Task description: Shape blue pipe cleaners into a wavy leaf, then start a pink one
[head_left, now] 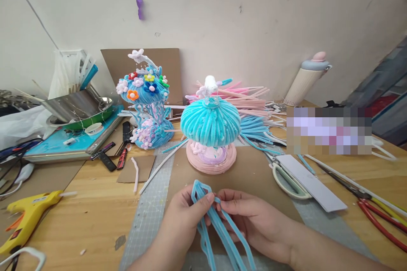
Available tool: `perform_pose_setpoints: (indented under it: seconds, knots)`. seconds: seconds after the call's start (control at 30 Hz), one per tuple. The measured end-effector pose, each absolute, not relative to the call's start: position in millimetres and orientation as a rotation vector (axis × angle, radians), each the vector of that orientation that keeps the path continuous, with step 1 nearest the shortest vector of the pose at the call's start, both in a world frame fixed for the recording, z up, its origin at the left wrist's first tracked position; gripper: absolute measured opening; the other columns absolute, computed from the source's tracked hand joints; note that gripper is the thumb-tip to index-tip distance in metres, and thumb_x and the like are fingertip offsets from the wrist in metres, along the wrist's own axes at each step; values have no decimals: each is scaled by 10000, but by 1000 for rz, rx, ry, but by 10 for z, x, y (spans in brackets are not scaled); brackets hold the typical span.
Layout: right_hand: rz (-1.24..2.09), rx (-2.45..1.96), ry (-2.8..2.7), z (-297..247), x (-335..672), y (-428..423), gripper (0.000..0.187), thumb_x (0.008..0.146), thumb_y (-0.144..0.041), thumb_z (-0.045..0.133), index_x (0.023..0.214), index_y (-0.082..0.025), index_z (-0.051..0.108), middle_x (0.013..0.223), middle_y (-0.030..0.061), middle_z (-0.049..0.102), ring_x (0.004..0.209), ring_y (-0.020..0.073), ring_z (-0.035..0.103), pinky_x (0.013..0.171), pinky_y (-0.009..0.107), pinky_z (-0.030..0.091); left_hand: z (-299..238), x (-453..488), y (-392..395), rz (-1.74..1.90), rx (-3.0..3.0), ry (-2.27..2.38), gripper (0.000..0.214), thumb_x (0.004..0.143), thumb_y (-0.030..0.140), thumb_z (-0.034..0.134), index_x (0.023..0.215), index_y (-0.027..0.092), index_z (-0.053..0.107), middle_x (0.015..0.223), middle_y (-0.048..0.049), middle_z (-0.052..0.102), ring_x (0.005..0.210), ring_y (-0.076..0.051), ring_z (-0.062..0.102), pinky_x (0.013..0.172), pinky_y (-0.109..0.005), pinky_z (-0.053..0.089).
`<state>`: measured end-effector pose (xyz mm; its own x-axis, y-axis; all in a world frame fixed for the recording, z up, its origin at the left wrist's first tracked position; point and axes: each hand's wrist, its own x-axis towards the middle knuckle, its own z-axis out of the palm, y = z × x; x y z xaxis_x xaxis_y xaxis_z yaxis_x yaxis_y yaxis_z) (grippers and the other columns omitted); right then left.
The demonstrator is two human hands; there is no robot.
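Observation:
Both of my hands pinch a bundle of light blue pipe cleaners [219,230] at the near edge of the table. My left hand [182,216] grips the looped top of the bundle with thumb and fingers closed. From the other side, my right hand [251,220] pinches the same strands. The loop end points away from me and the long strands trail toward me. Just beyond my hands stands a pipe-cleaner figure with a blue dome [210,123] on a pink round base [211,161].
A second blue pipe-cleaner model with coloured flowers [146,106] stands at the back left. A yellow glue gun [27,218] lies at the left. Scissors [286,175], a white strip [310,182] and red-handled pliers [378,216] lie right. Loose pink and blue pipe cleaners [251,106] pile behind.

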<state>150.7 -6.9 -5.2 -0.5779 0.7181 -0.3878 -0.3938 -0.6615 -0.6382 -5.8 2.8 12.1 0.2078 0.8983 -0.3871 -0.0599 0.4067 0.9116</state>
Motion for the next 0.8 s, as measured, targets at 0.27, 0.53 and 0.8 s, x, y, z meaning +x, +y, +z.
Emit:
perform_pose_setpoints:
  seconds: [0.27,0.53,0.8]
  knots:
    - [2216,-869,-667,-26,1493,-54,129,741,-266,565,763,-141,543,672,21,565,604,102,503,495,194,298,91,-58,59,782,951,1108,289,629,408,683,612,148,558,495,2,561,461,-99,453,478,-214,361]
    - [2219,-889,-659,-24,1490,-44,139,744,-270,571,759,-133,555,695,32,590,575,87,486,476,188,288,106,-41,49,799,991,1148,240,611,348,706,588,148,577,482,11,566,473,-106,482,500,-217,368]
    - [2193,-818,-751,-40,1486,-72,152,748,-268,616,814,-159,532,731,24,601,527,58,419,468,179,240,111,-61,38,813,943,1137,201,667,321,665,616,145,580,475,12,540,472,-110,484,504,-225,369]
